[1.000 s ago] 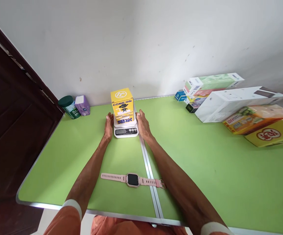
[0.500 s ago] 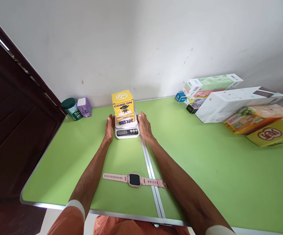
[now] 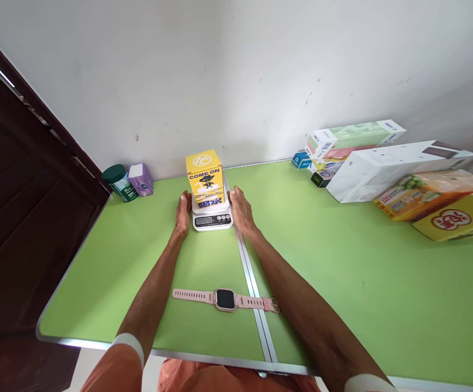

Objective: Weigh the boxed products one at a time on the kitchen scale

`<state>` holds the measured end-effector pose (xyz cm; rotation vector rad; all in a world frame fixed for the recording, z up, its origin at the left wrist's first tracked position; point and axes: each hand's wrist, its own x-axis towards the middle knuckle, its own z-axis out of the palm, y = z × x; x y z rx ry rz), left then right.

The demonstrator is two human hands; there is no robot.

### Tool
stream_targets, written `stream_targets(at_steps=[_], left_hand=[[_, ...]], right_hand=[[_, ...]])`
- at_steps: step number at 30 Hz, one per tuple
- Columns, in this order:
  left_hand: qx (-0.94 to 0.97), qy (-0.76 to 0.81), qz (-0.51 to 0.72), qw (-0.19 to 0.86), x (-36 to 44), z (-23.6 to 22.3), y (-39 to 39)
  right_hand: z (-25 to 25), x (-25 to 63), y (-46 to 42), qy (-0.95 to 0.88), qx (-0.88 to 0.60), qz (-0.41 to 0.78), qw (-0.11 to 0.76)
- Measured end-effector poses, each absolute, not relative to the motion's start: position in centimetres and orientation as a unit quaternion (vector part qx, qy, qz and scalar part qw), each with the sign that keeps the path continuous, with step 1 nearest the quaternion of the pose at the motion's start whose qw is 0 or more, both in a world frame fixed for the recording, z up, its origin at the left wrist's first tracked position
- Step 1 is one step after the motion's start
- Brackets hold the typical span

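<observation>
A small white kitchen scale (image 3: pixel 212 220) stands on the green table (image 3: pixel 326 283) near the far wall, with a yellow "COME ON" box (image 3: pixel 205 178) upright on its platform. My left hand (image 3: pixel 182 213) lies flat on the table against the scale's left side, fingers stretched forward. My right hand (image 3: pixel 240 211) lies the same way against the scale's right side. Neither hand wraps round anything. A pink smartwatch (image 3: pixel 225 299) lies unbuckled and flat between my forearms, close to the near edge.
A green-lidded jar (image 3: pixel 119 182) and a purple pack (image 3: pixel 140 179) sit at the far left corner. Several cartons, among them a long white box (image 3: pixel 383 170) and a yellow box (image 3: pixel 457 219), are piled at the right. A dark wooden door (image 3: pixel 19 207) borders the left edge.
Only the view has shifted slightly; both hands stay beside the scale and the box and watch have not moved.
</observation>
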<state>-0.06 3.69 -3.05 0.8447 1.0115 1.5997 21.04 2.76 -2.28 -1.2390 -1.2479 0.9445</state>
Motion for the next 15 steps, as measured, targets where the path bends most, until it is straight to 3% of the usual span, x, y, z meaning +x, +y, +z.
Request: stream_targets(at_steps=[15], left_hand=[[0.414, 0.428, 0.653, 0.468, -0.5, -4.2, 4.2]], right_hand=[[-2.5, 21.0, 2.9, -0.524, -0.526, 0.39, 0.545]])
